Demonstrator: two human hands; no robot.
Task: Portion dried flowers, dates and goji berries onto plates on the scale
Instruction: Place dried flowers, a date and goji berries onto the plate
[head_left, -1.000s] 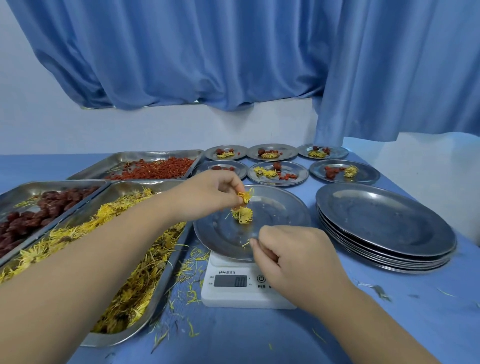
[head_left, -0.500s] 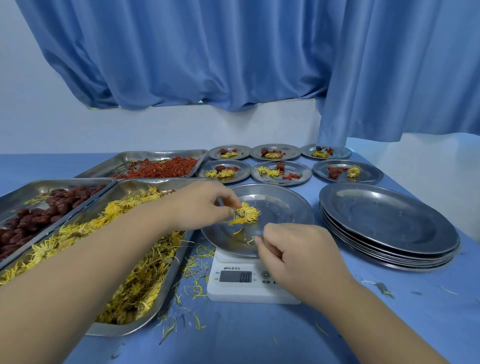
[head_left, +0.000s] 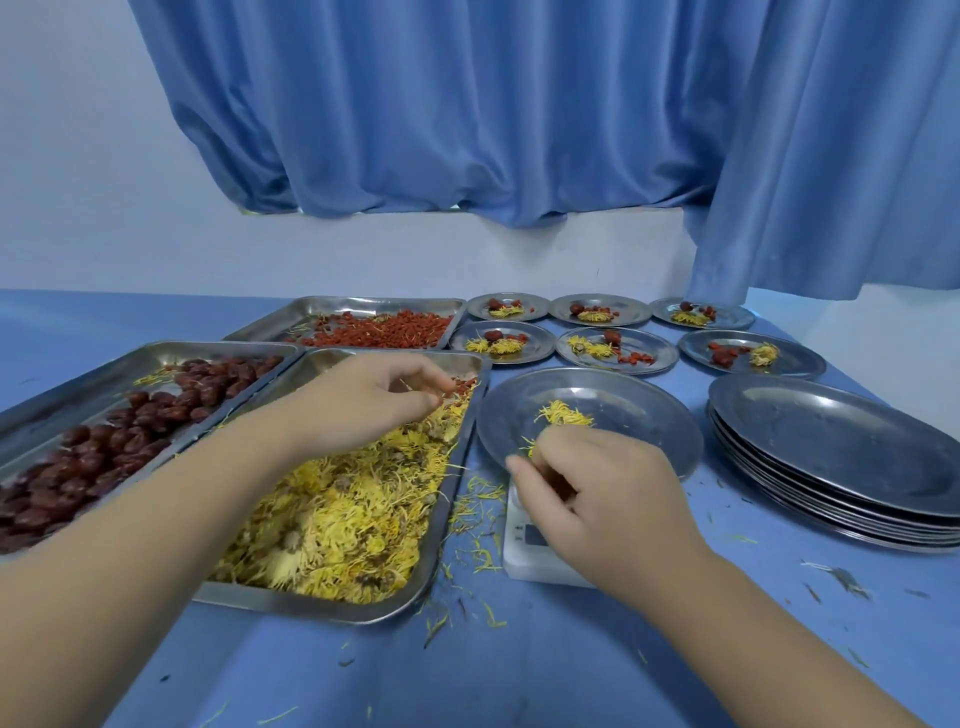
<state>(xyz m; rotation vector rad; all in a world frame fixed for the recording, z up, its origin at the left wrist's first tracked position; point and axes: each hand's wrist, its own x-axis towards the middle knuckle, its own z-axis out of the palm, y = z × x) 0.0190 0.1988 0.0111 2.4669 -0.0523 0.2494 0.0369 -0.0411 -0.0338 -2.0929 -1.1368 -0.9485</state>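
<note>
Left hand (head_left: 374, 400): pinched over flower tray (head_left: 332, 605), likely for another pick; hold cannot be told.
Right hand (head_left: 597, 499): curled at plate (head_left: 623, 405) rim; grip unclear.
Plate: set on scale (head_left: 524, 566) for weighing.

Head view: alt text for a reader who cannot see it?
A person's left hand hovers over a tray of dried yellow flowers; the right hand curls at the near rim of a plate on a scale. Six filled plates sit behind, empty ones stacked beside.
</note>
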